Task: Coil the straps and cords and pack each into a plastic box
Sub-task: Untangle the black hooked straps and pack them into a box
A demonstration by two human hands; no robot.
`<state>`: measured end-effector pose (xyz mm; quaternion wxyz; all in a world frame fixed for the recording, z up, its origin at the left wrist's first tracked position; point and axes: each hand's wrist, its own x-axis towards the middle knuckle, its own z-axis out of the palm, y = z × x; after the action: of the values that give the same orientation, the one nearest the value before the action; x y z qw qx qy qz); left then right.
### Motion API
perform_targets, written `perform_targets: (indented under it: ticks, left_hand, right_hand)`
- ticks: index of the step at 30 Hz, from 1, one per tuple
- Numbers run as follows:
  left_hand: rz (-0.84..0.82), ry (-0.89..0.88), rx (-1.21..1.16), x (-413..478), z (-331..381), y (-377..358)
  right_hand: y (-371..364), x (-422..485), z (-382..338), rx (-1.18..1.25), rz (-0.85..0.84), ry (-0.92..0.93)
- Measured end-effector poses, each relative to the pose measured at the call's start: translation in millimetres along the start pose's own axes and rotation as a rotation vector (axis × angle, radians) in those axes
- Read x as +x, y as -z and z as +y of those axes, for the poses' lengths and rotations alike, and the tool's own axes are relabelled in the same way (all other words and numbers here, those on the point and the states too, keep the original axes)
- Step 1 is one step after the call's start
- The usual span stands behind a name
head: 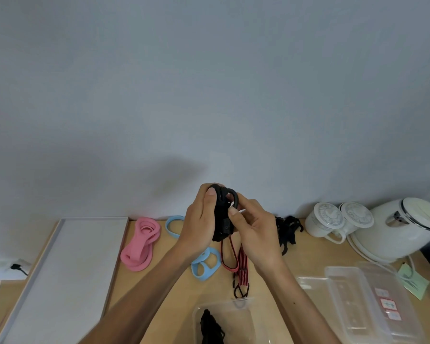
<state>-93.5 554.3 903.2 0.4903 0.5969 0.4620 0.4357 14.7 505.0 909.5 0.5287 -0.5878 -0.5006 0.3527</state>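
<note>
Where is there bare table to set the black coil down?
Bare wood lies between the grey tray and pink strap, running down to the open box. Crowded: blue bands and red strap under the hands, boxes and kettle right.

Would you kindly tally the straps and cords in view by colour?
Pink: 1, the pink strap
Light blue: 2, one near the wall, one by the wrist
Black: 3, held coil, boxed bundle, wall bundle
Red-and-black: 1, striped strap
Total: 7
</note>
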Motion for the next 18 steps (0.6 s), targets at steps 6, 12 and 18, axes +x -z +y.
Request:
perform_targets:
  ticks: [6, 12, 18]
  left_hand:
    - [-0.098, -0.069, 0.176, 4.2, 4.6, 9.9]
    - [-0.092, -0.099, 0.242, 7.9, 1.3, 16.9]
    - [-0.164, -0.122, 0.257, 9.3, 1.5, 20.8]
  right_hand:
    - [3.6, 1.0, -2.2, -0.096, 0.023, 0.013]
    - [2.3, -0.5, -1.8, -0.163, 0.035, 0.012]
    - [7.3, 1.3, -0.2, -0.205, 0.020, 0.016]
